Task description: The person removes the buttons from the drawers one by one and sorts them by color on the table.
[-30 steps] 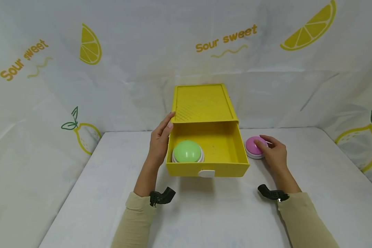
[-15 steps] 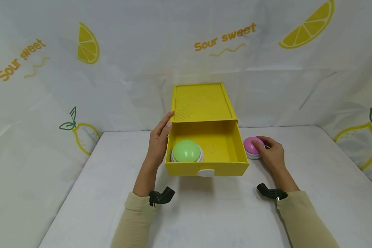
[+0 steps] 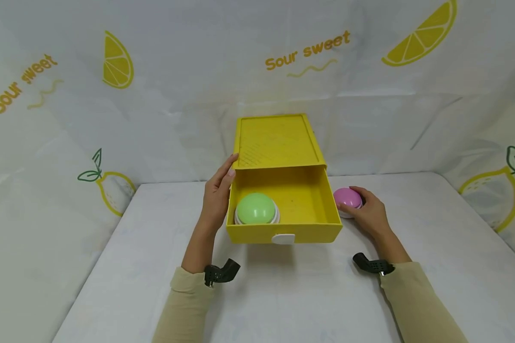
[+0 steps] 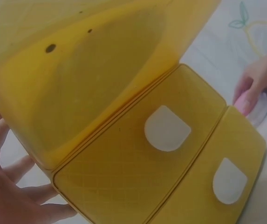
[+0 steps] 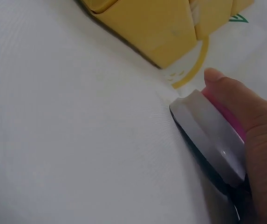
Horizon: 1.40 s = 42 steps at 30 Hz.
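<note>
A yellow drawer box [image 3: 279, 140] stands at the back of the table, its top drawer [image 3: 304, 205] pulled out. Inside that drawer, at the front left, sits a green domed button [image 3: 256, 208] on a white base. My left hand [image 3: 214, 200] rests along the box's left side, fingers fairly straight. To the right of the box, my right hand [image 3: 371, 214] grips a pink domed button [image 3: 347, 196], thumb on the near side and fingers round the right. The right wrist view shows the button's white base [image 5: 208, 135] and dark underside edge; the thumb lies along the pink dome.
Two closed drawer fronts [image 4: 168, 128] with white pull tabs [image 4: 230, 182] show below the pulled-out drawer in the left wrist view. Behind the table [image 3: 279, 295] hangs a white lemon-print cloth [image 3: 189, 71]. Black wrist cameras [image 3: 221, 272] sit on both wrists.
My right thumb has slid from the top of the pink dome down to its near side, the hand shifting slightly left. My left hand stays against the box; the drawer has not moved.
</note>
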Motion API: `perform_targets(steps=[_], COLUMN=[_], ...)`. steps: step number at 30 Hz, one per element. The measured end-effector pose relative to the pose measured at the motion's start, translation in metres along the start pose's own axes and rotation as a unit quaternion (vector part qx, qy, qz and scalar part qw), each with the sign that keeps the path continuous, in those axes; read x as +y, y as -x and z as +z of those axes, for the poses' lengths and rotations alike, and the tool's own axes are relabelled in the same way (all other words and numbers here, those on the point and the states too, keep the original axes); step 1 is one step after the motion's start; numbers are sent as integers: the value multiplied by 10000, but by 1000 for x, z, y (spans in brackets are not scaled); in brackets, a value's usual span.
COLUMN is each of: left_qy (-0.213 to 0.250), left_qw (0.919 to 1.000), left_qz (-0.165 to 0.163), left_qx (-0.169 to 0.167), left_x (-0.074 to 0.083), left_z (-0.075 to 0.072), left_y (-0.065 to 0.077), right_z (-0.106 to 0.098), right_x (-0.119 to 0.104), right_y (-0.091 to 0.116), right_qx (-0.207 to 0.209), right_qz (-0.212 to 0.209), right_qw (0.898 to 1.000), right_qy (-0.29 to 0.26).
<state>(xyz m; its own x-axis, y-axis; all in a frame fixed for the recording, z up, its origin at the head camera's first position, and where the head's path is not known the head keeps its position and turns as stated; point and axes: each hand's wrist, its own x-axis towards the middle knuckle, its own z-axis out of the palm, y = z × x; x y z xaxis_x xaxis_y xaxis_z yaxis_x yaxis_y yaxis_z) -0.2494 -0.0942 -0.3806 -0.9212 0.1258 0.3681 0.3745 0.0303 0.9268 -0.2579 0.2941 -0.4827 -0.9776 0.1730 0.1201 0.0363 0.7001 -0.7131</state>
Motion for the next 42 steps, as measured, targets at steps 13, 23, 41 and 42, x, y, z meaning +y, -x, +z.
perform_targets(steps=[13,23,41,42], left_qy=[30,47,145,130], left_qw=[10000,10000,9999,9999], left_qz=[26,-39,56,45], left_qx=[12,41,70,58], left_x=[-1,-2,-1,-1], left_z=[-1,-1,0,-1], left_y=[0,0,-1,-1], right_z=[8,-18,-66,-64], right_x=[-5,-49,-212,-217], right_y=[-1,15,81,81], right_qx=[41,1341,-355,-570], right_qz=[218,-1128,-3213,-3164], right_qw=[9998,9844,9448,9459], right_qy=[18,-182,-540,-440])
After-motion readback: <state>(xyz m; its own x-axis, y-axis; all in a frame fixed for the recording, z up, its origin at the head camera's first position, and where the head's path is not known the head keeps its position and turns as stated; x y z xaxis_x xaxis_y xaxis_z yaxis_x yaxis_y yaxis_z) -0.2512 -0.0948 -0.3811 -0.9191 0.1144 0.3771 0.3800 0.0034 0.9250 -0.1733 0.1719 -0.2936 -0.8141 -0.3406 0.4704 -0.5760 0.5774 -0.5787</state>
